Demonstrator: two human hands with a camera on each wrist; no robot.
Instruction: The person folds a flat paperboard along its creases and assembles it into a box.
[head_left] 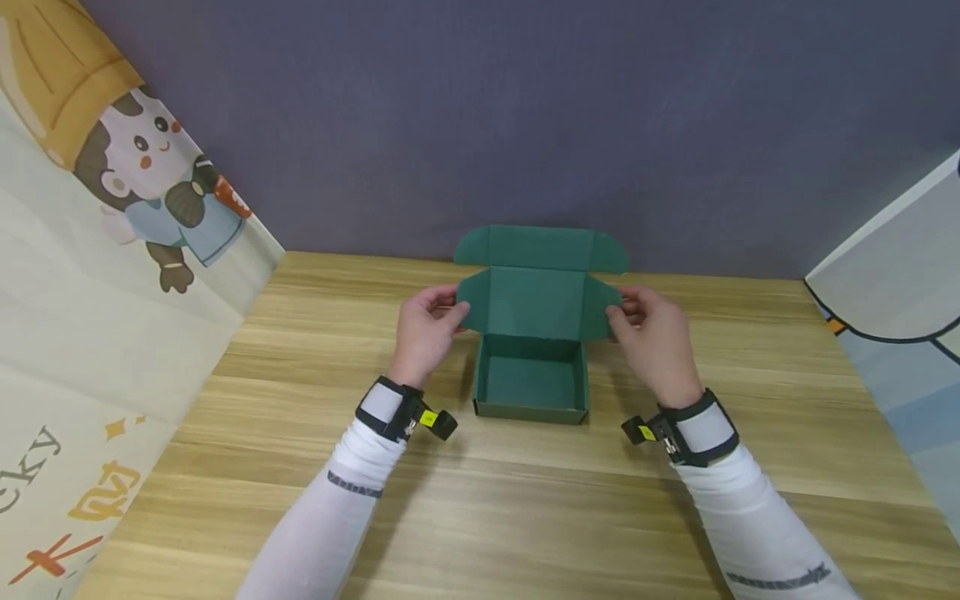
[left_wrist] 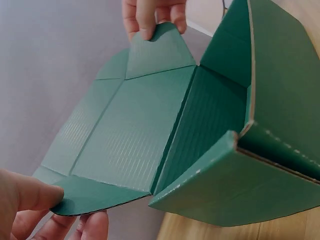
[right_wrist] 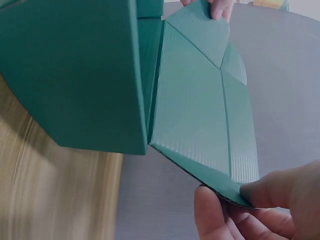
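A green cardboard box (head_left: 532, 412) sits on the wooden table with its lid (head_left: 537, 302) raised at the back. Its inside shows bare green walls and floor. My left hand (head_left: 426, 329) pinches the lid's left side flap (head_left: 474, 302), thumb on the inner face and fingers behind. On the other side my right hand (head_left: 654, 342) pinches the right side flap (head_left: 597, 308) in the same way. Above them the lid's front panel (head_left: 538, 247) stands up with its two rounded end tabs spread outward. In the left wrist view the left thumb (left_wrist: 37, 194) presses near the flap's curved edge.
The wood-grain table (head_left: 525, 517) reaches back to a dark blue-grey wall (head_left: 525, 125) right behind the lid. A cloth with a cartoon figure (head_left: 161, 183) hangs at the left, and another printed cloth (head_left: 892, 275) at the right. Each wrist wears a strapped camera.
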